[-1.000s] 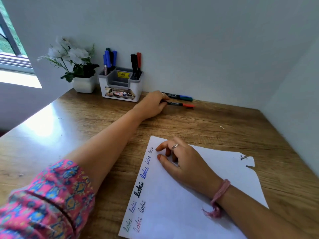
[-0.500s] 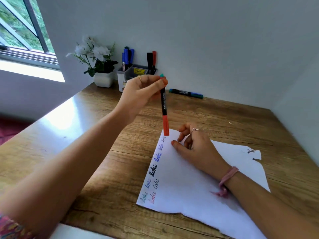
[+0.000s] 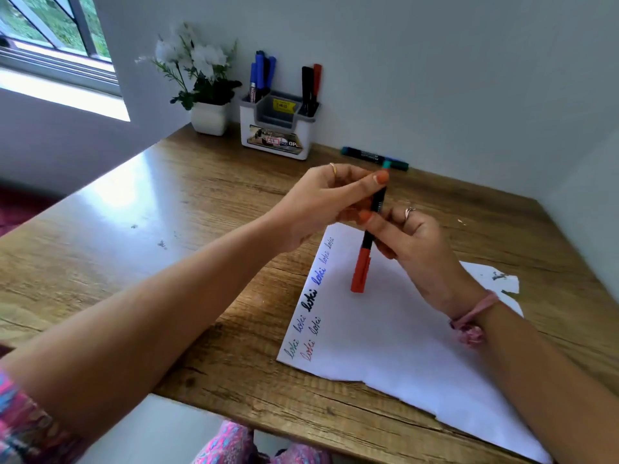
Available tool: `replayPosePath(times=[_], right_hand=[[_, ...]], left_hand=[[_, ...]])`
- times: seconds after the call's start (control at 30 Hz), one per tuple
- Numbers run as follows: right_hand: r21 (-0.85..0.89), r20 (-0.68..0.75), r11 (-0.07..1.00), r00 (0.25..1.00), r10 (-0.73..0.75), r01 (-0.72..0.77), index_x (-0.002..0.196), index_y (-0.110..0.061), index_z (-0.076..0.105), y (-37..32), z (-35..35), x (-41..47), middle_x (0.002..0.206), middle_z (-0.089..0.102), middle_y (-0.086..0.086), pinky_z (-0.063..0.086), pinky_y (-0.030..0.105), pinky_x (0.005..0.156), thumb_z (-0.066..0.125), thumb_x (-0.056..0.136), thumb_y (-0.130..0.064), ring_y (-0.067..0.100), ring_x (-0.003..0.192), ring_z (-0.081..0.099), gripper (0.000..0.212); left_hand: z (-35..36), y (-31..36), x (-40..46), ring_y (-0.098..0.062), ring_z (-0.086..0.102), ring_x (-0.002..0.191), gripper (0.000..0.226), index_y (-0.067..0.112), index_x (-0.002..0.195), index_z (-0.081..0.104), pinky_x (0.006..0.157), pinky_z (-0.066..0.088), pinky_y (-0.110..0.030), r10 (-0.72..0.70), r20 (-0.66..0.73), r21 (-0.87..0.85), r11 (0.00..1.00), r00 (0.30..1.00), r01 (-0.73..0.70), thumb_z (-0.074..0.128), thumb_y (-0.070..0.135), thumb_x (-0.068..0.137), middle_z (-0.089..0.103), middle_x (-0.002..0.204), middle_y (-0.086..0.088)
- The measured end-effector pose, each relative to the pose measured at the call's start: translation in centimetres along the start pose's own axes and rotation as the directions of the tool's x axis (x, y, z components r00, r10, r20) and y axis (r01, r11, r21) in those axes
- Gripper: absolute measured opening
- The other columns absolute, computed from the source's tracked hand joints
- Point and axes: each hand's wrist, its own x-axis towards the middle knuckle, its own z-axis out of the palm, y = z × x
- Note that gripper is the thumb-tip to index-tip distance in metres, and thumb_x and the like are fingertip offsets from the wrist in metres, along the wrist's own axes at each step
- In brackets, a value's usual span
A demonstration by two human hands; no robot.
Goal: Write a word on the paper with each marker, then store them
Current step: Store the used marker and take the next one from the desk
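A black marker with an orange-red cap (image 3: 362, 266) hangs upright above the white paper (image 3: 395, 333), cap end down. My left hand (image 3: 321, 202) pinches its upper end and my right hand (image 3: 415, 242) grips its barrel in the middle. The paper bears several handwritten words down its left edge in green, blue, black and red. A second marker with green ends (image 3: 373, 158) lies on the wooden desk near the wall. The white and grey holder (image 3: 276, 128) at the back contains blue, black and red markers.
A white pot of white flowers (image 3: 204, 95) stands left of the holder. Walls close the desk at the back and right, with a window at the far left. The desk's front edge (image 3: 301, 426) runs under my arms.
My left hand picked the orange-capped marker off the desk by the wall and brought it over the paper. My right hand rose from the paper and took hold of the barrel.
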Motion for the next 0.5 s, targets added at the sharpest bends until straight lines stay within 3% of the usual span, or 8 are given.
replayPosePath(times=[0.07,0.13,0.27,0.37,0.5], right_hand=[[0.086,-0.013,0.996,1.000,0.018,-0.017,0.072,-0.020,0.064,0.1,-0.3,0.1,0.053,0.054,-0.009,0.035,0.018,0.050,0.060,0.084,-0.029,0.006,0.050,0.042,0.016],[0.109,-0.044,0.994,0.999,0.023,-0.018,0.078,-0.017,0.064,0.2,-0.6,0.2,0.056,0.057,-0.006,0.037,0.018,0.050,0.059,0.079,-0.037,0.007,0.052,0.044,0.020],[0.164,-0.063,0.986,0.998,0.013,-0.003,0.078,-0.019,0.064,0.2,-0.6,0.3,0.068,0.053,0.006,0.037,0.028,0.058,0.060,0.078,-0.040,0.011,0.059,0.043,0.021],[0.207,-0.109,0.978,0.993,0.041,-0.018,0.075,-0.021,0.061,0.4,-0.3,0.4,0.067,0.055,0.001,0.034,0.026,0.057,0.058,0.079,-0.040,0.010,0.060,0.042,0.020],[0.271,-0.156,0.963,0.986,0.064,-0.019,0.072,-0.023,0.064,0.5,0.0,0.5,0.070,0.051,0.003,0.037,0.027,0.063,0.057,0.080,-0.039,0.014,0.067,0.043,0.019]], left_hand=[[-0.2,0.2,-0.2,-0.022,0.067,0.084,0.051,-0.002,0.101,0.064,0.086,0.056,-0.034,-0.132,0.136,0.233,0.968,0.982,0.098,0.049,0.046,0.091,0.069,0.092,-0.012],[-0.2,0.3,-0.6,-0.023,0.069,0.085,0.059,0.002,0.097,0.064,0.082,0.057,-0.033,-0.265,0.260,0.393,0.907,0.929,0.149,0.043,0.056,0.087,0.070,0.092,-0.012],[0.6,0.2,-1.0,-0.014,0.059,0.066,0.039,0.004,0.096,0.061,0.065,0.055,-0.024,-0.291,0.344,0.263,0.943,0.893,0.206,0.038,0.035,0.100,0.057,0.078,-0.006],[0.9,-0.4,-0.8,-0.008,0.032,0.054,0.044,-0.005,0.110,0.058,0.050,0.032,-0.018,-0.253,0.317,0.217,0.957,0.914,0.190,0.031,0.030,0.103,0.036,0.065,0.002],[1.4,-1.0,-0.8,-0.008,0.018,0.044,0.041,0.006,0.105,0.057,0.041,0.014,-0.019,-0.216,0.256,0.228,0.961,0.942,0.158,0.031,0.037,0.102,0.023,0.056,0.004]])
